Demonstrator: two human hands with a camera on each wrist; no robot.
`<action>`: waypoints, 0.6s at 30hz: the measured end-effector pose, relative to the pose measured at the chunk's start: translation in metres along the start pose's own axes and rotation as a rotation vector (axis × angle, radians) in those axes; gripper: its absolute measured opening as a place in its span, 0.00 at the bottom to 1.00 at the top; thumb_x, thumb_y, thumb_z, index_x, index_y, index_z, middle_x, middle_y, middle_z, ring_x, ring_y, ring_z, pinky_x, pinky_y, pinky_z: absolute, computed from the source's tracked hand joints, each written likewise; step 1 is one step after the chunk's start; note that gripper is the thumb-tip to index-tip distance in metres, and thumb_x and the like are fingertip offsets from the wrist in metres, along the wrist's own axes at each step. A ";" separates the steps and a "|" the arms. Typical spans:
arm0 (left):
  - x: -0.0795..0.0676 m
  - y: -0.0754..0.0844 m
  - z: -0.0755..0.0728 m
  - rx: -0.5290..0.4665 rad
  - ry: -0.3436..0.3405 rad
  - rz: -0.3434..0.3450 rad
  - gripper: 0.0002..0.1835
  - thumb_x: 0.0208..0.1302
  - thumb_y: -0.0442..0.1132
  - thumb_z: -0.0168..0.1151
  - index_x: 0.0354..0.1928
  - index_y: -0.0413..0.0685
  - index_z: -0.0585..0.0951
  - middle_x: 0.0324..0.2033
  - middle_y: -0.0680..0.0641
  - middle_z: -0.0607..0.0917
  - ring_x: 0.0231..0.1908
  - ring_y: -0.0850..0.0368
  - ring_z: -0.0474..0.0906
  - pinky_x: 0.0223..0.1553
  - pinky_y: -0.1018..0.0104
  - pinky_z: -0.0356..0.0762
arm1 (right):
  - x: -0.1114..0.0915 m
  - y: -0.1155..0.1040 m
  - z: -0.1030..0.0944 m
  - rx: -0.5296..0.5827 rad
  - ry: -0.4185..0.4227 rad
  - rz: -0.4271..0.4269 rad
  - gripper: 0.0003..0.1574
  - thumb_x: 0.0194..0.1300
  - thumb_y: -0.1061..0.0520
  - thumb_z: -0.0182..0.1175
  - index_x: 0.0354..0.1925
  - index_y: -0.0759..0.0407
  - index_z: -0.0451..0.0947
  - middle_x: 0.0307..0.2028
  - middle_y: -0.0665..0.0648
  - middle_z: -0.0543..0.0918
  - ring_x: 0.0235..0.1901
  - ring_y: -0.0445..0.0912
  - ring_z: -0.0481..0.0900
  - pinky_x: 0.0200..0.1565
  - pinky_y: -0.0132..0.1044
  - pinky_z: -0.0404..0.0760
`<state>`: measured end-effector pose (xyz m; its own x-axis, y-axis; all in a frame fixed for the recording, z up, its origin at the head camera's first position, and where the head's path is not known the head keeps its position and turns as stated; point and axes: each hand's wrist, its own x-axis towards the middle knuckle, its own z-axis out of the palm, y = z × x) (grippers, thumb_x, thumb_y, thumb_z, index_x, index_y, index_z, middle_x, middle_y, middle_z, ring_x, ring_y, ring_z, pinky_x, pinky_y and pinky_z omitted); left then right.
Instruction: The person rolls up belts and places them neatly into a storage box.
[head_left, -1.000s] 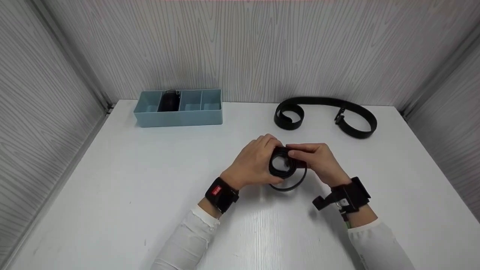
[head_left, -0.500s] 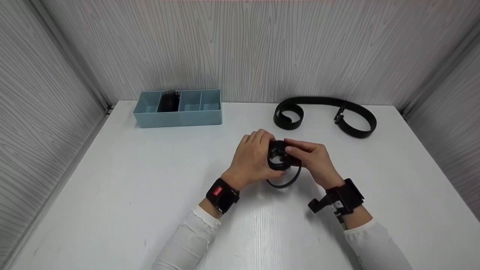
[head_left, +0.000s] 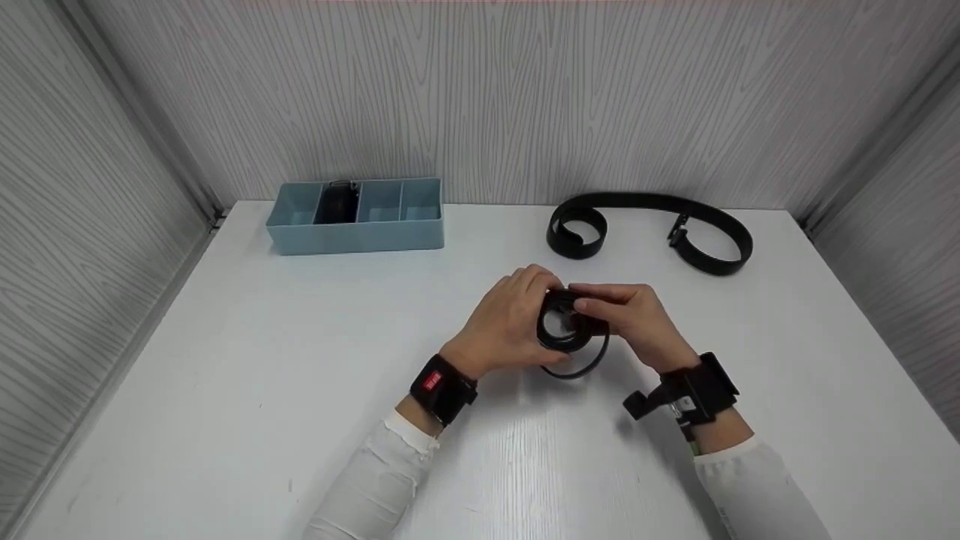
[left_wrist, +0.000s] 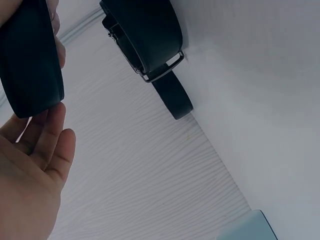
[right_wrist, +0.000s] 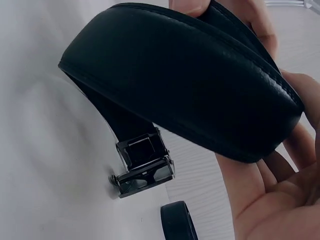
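Observation:
A black belt, rolled into a coil (head_left: 564,345), is held between both hands over the white table. My left hand (head_left: 506,326) grips the coil from its left side, fingers at the far side and thumb at the near side. From the right, my right hand (head_left: 637,319) pinches the coil between thumb and fingers. A loose loop of the belt (head_left: 592,366) bows out below the roll. In the right wrist view the buckle (right_wrist: 145,160) hangs below the broad band. The left wrist view shows the left hand (left_wrist: 35,165) under the coil (left_wrist: 30,60).
At the back right lies a second black belt (head_left: 645,200), one end curled and the other looped near its buckle. A blue divided tray (head_left: 356,238) stands at the back left, with a rolled black belt (head_left: 339,204) in one compartment. Walls enclose the back and sides.
Both hands rose slightly and tipped the coil half a second ago, then came back down. The coil stays held, and the tray and second belt have not moved.

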<state>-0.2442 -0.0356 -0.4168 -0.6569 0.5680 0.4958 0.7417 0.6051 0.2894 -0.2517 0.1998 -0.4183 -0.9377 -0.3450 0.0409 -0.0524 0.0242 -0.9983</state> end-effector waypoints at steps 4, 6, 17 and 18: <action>0.001 0.002 0.000 0.085 0.038 -0.038 0.44 0.42 0.64 0.81 0.56 0.46 0.74 0.51 0.50 0.77 0.50 0.55 0.75 0.51 0.61 0.75 | 0.000 0.000 0.005 0.007 0.035 -0.016 0.28 0.70 0.55 0.70 0.63 0.65 0.80 0.56 0.61 0.87 0.51 0.52 0.88 0.50 0.43 0.86; 0.001 0.003 0.001 0.129 0.067 -0.063 0.44 0.42 0.66 0.80 0.55 0.46 0.74 0.50 0.50 0.78 0.49 0.54 0.75 0.51 0.60 0.75 | 0.000 0.002 0.008 0.013 0.070 -0.024 0.27 0.69 0.53 0.70 0.63 0.63 0.82 0.56 0.61 0.87 0.52 0.53 0.87 0.51 0.43 0.86; 0.001 0.000 0.000 0.103 0.166 -0.073 0.48 0.39 0.67 0.84 0.54 0.44 0.75 0.49 0.48 0.77 0.49 0.55 0.75 0.50 0.59 0.77 | 0.000 0.004 0.012 0.046 0.178 -0.028 0.31 0.67 0.52 0.72 0.63 0.65 0.81 0.51 0.59 0.89 0.46 0.48 0.90 0.49 0.42 0.86; 0.001 0.000 0.000 0.093 0.163 -0.061 0.48 0.40 0.67 0.84 0.56 0.44 0.74 0.50 0.48 0.76 0.50 0.55 0.75 0.51 0.59 0.77 | 0.000 0.003 0.011 0.054 0.177 -0.030 0.31 0.67 0.52 0.72 0.63 0.65 0.81 0.50 0.59 0.89 0.45 0.48 0.90 0.49 0.42 0.86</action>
<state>-0.2451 -0.0351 -0.4159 -0.6644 0.4355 0.6074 0.6803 0.6889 0.2502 -0.2483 0.1890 -0.4220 -0.9821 -0.1737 0.0729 -0.0676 -0.0360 -0.9971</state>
